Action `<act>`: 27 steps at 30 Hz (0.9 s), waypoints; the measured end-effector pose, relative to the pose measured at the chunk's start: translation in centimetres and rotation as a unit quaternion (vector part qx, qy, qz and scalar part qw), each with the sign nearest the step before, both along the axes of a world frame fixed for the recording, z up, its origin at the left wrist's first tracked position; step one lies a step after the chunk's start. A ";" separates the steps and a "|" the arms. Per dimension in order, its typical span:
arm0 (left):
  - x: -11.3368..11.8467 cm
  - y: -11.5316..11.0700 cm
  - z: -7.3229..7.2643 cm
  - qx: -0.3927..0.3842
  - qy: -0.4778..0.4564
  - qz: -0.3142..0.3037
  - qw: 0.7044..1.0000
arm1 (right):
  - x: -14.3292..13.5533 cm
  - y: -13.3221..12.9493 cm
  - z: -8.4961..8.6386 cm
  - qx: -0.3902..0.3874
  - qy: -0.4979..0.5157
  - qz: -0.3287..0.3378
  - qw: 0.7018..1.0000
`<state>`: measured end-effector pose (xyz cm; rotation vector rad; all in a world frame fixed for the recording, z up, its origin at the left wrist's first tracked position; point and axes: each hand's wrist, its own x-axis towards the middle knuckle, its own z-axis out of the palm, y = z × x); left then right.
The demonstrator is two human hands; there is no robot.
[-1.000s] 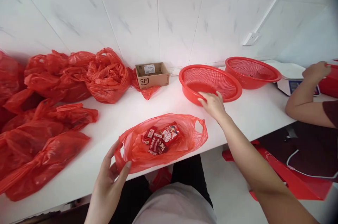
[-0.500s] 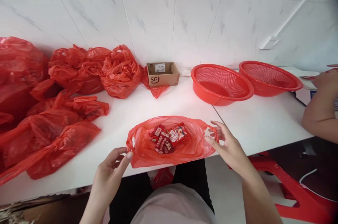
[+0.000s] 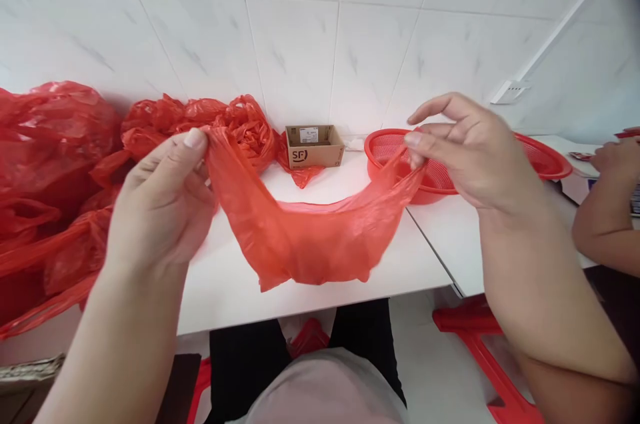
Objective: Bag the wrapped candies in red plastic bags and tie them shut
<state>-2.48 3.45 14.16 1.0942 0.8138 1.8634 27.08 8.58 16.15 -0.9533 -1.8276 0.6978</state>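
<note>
Bare forearms, no sleeves; light pinkish top, black trousers.

You face a wall (image 3: 300, 31) of white marbled tiles above a white table (image 3: 320, 264). Below, a pale floor (image 3: 430, 371) carries a red stool (image 3: 480, 337).

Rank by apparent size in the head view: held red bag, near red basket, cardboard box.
1. Held red bag, stretched between left hand and right hand; closest to the camera, so it may only look biggest.
2. Near red basket, partly hidden.
3. Cardboard box.
</note>
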 end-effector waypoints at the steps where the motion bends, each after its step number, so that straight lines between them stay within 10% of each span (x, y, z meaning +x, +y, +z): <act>1: -0.1 0.0 -0.1 -0.007 -0.006 -0.017 1.000 | -0.2 0.4 0.4 0.006 0.005 0.003 1.000; 8: -0.3 0.5 0.4 -0.065 0.198 -0.265 0.942 | -4.5 0.8 3.3 0.048 -0.053 0.082 0.994; 13: 2.6 2.3 0.6 -0.159 0.383 -0.276 0.867 | -9.9 0.1 4.1 0.094 -0.086 0.251 0.959; 27: 0.7 4.5 -2.3 -0.238 0.168 -0.219 0.931 | -8.0 1.8 -4.6 -0.014 0.002 0.149 0.989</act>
